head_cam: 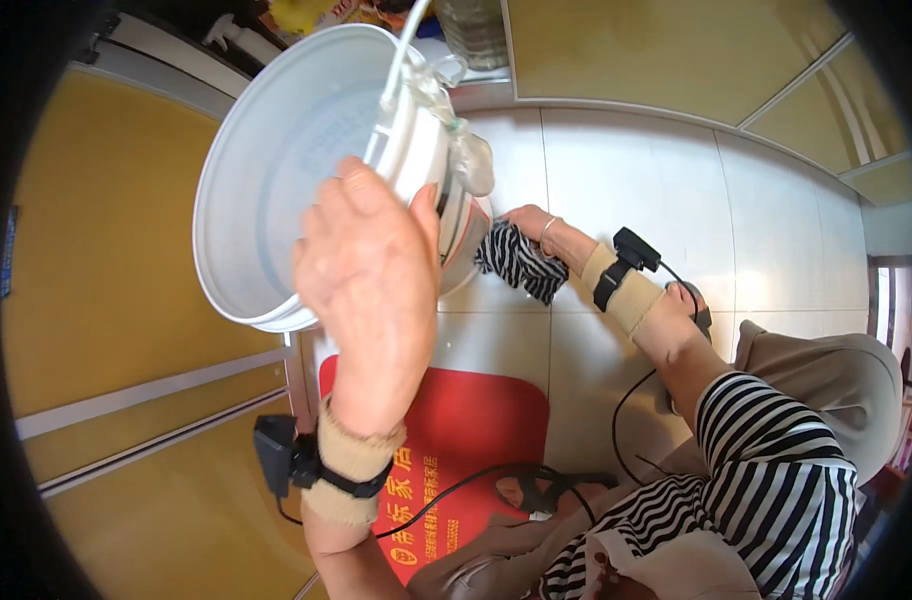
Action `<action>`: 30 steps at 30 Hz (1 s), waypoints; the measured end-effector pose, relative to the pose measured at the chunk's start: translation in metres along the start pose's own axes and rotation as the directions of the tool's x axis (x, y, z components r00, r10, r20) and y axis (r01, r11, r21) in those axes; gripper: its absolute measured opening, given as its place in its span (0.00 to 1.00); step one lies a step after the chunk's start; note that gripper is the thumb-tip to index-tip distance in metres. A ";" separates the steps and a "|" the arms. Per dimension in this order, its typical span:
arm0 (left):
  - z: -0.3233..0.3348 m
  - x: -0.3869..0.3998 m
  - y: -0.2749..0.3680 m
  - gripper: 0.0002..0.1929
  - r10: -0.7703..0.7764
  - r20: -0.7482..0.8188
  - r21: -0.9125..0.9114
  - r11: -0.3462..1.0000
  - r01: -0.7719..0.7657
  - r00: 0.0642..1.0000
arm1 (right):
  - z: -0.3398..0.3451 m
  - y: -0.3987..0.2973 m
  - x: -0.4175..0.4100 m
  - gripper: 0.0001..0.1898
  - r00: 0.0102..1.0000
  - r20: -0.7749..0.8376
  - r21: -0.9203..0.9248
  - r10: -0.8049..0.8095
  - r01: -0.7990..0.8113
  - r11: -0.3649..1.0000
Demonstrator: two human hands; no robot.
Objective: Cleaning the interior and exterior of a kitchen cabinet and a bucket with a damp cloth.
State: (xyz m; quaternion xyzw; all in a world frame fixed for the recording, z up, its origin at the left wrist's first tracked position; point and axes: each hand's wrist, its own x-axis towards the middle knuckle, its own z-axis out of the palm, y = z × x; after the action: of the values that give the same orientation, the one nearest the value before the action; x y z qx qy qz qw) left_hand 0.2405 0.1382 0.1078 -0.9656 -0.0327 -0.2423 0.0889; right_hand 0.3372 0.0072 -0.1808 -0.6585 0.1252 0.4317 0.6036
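Note:
A white plastic bucket point(234, 195) is tilted, its open mouth turned up and to the left. My left hand point(366, 262) grips its near rim, with the thumb along the outer wall. A white bail handle point(402, 60) rises from the rim, and a knotted clear plastic bag point(471, 161) hangs beside it. My right hand point(532, 222) holds a black-and-white striped cloth point(522, 262) by the bucket's lower end. The cloth's edge meets the bucket's outline; whether they touch, I cannot tell. Some right fingertips are hidden.
Yellow cabinet doors point(125, 225) stand at the left, and more yellow panels point(651, 52) at the top right. An open cupboard holds a spray bottle point(242, 41) and a large jar point(471, 34). A red mat point(471, 420) lies on white floor tiles point(636, 172). A black cable point(471, 484) crosses the mat.

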 end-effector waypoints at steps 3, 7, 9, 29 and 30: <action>0.024 0.010 -0.007 0.18 0.024 -0.057 0.004 1.000 -0.024 0.998 | -0.003 0.012 0.011 0.17 1.000 -0.015 -0.037 -0.009 0.008 0.999; 0.020 0.005 -0.041 0.21 -0.091 -0.118 -0.204 0.977 0.066 0.989 | -0.002 0.029 0.028 0.15 0.987 0.012 -0.240 -0.162 0.160 0.958; 0.018 -0.006 -0.051 0.23 -0.129 -0.077 -0.333 0.938 0.097 0.989 | -0.001 0.016 0.020 0.13 0.996 -0.040 -0.169 -0.084 0.077 0.983; -0.021 -0.064 -0.123 0.19 0.084 0.122 -0.628 0.778 0.012 0.989 | -0.015 0.003 0.031 0.13 0.974 0.216 0.043 -0.072 0.064 0.997; -0.018 -0.059 -0.097 0.13 0.072 0.041 -0.558 0.829 -0.037 0.997 | -0.026 0.005 0.034 0.13 0.979 0.184 0.018 -0.083 0.081 0.997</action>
State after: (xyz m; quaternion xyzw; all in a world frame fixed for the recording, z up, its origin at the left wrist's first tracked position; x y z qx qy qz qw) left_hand 0.1701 0.2291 0.1104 -0.9571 0.0641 -0.2095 -0.1898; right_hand 0.3647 -0.0055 -0.2109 -0.6170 0.0437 0.4648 0.6335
